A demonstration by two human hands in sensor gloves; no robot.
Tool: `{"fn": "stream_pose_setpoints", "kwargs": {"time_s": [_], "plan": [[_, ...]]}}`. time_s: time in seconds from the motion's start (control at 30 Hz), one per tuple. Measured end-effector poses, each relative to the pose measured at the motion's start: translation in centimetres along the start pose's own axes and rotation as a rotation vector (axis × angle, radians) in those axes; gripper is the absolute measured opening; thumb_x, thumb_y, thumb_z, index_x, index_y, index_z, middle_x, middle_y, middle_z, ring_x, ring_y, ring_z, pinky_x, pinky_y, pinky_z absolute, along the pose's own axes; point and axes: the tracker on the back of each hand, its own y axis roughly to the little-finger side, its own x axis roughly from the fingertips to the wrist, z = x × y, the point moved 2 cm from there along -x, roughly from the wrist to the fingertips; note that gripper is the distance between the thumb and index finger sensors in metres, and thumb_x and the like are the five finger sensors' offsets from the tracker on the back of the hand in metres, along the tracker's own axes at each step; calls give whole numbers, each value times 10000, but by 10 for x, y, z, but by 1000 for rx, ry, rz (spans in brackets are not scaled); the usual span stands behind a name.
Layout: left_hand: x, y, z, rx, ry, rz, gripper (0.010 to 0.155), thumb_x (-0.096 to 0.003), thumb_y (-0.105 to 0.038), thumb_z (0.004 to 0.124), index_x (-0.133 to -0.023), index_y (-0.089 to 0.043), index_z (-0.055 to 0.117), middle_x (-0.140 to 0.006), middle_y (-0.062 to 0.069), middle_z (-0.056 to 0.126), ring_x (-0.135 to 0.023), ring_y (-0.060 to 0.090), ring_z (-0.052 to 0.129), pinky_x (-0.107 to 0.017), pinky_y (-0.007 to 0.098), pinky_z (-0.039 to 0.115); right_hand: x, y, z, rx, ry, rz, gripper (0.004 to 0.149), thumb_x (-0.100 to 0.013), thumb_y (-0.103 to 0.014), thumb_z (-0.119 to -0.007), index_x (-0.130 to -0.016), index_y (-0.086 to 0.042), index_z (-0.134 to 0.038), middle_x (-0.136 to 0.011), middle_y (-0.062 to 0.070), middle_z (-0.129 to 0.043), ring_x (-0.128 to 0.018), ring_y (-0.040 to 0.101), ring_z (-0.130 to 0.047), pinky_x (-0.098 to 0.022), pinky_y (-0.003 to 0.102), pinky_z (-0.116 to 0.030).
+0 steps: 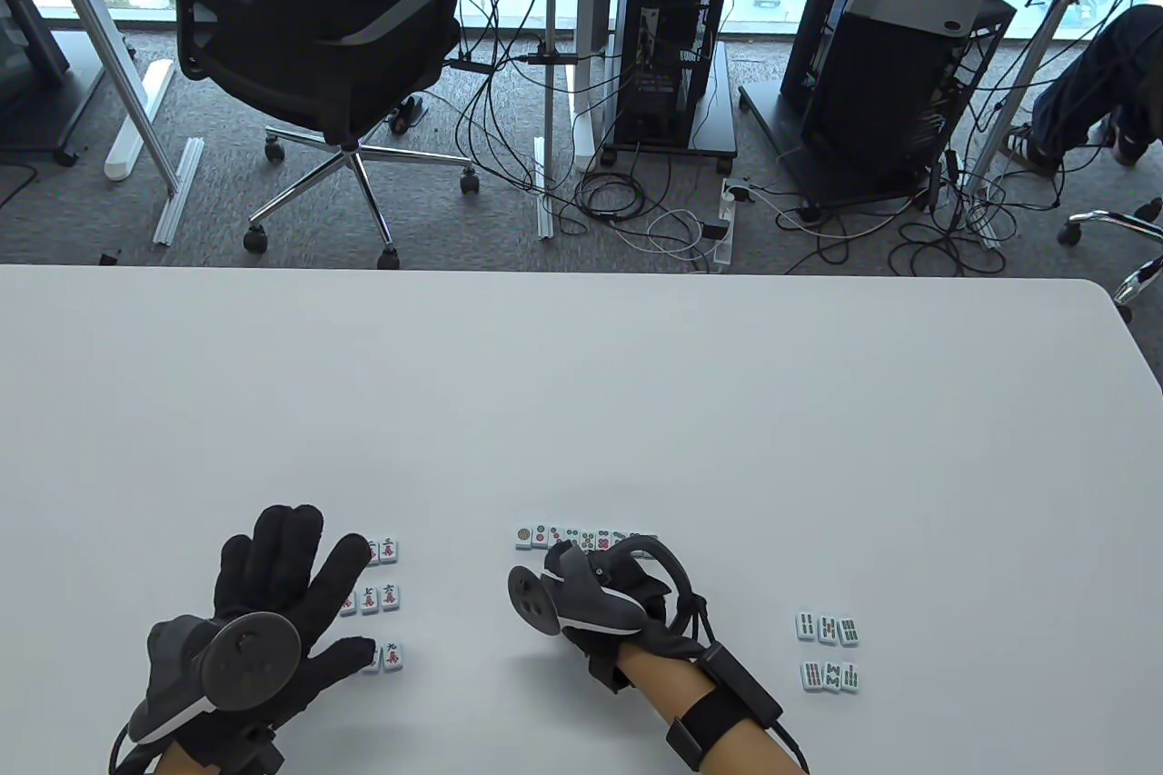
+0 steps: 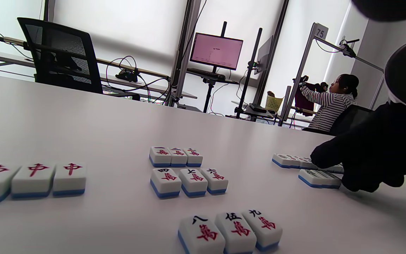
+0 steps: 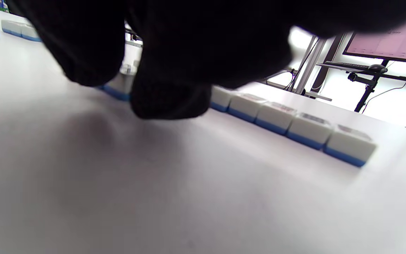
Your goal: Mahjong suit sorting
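Nine character tiles [image 2: 196, 176] are laid in three rows of three on the white surface [image 1: 581, 412]; the left hand [image 1: 273, 602] is spread flat over them; right of them, the circle-tile row [image 1: 581, 536] is touched by the right hand [image 1: 600, 593], fingers bent downward; whether a tile is pinched cannot be told; bamboo tiles [image 1: 829, 652] lie farther right.

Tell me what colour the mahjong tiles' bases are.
Blue under white tops, clearest on the character tiles in the left wrist view.

character tiles [image 2: 183, 176]: three face-up rows of three, white with blue base | circle tiles [image 1: 581, 536]: one row, far end hidden | bamboo tiles [image 1: 828, 652]: two rows of three, at right | red-character tiles [image 2: 32, 180]: row of three, far left
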Motion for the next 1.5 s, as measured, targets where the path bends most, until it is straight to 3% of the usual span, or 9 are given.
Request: {"fn": "stream_pose_setpoints", "kwargs": {"time_s": [0.13,0.3,0.43,0.57,0.7,0.97,1.1,1.27,1.5], "plan": [[0,1,0,4,-1,0,865,-366,-744,640,-1074,-462,231,-1095,-126,-108,-1090,202,-102,-785,559,46,19,26,18,-2,39,-30,646,-394,-434,-793,-922,-69,-719,-490,37,-991,-196,148,-939,-160,307,-845],[0,1,1,2,4,-3,864,-366,-745,640,-1073,-463,231,-1095,-127,-108,-1090,200,-102,-785,559,45,47,82,24,13,-68,-123,625,-396,-405,-805,-921,-74,-725,-488,34,-995,-193,146,-941,-157,305,-845],[-1,1,1,-4,10,-6,864,-367,-743,641,-1074,-462,232,-1095,-127,-108,-1089,200,-102,-785,559,46,79,127,13,29,-151,-237,570,-405,-377,-807,-910,-119,-754,-487,30,-997,-193,145,-941,-158,304,-845],[-1,0,2,-8,9,-3,864,-366,-743,641,-1073,-463,231,-1095,-126,-107,-1090,201,-102,-785,559,46,111,164,-15,66,-261,-322,564,-399,-366,-819,-912,-139,-756,-461,18,-998,-167,127,-930,-137,290,-839],[-2,0,4,-12,21,-6,863,-366,-743,642,-1073,-463,234,-1095,-127,-106,-1090,201,-101,-785,559,46,127,178,-34,-17,-294,-350,601,-385,-368,-837,-924,-122,-735,-434,13,-996,-142,117,-919,-117,284,-830],[-3,1,5,-12,30,-12,865,-365,-743,642,-1074,-462,233,-1095,-127,-106,-1090,201,-101,-786,558,46,118,175,-54,80,-375,-361,614,-373,-358,-853,-923,-119,-724,-367,-6,-990,-81,92,-889,-68,268,-810],[-3,0,5,-11,31,-13,863,-366,-743,641,-1073,-462,235,-1095,-128,-106,-1090,200,-101,-786,558,46,112,170,-56,124,-350,-354,588,-362,-341,-860,-875,-72,-758,-355,1,-990,-79,97,-887,-69,275,-811],[-3,0,5,-11,30,-6,863,-365,-744,641,-1073,-463,236,-1096,-129,-105,-1091,199,-101,-785,558,70,97,158,-52,171,-435,-301,593,-360,-358,-870,-844,-28,-784,-370,4,-988,-95,98,-894,-83,276,-818],[-3,1,4,-6,21,-7,863,-365,-743,641,-1073,-463,235,-1095,-130,-107,-1090,199,-103,-786,558,46,49,74,-8,-65,-127,-106,589,-359,-362,-868,-844,-37,-790,-381,3,-992,-103,102,-902,-89,278,-823]]}}
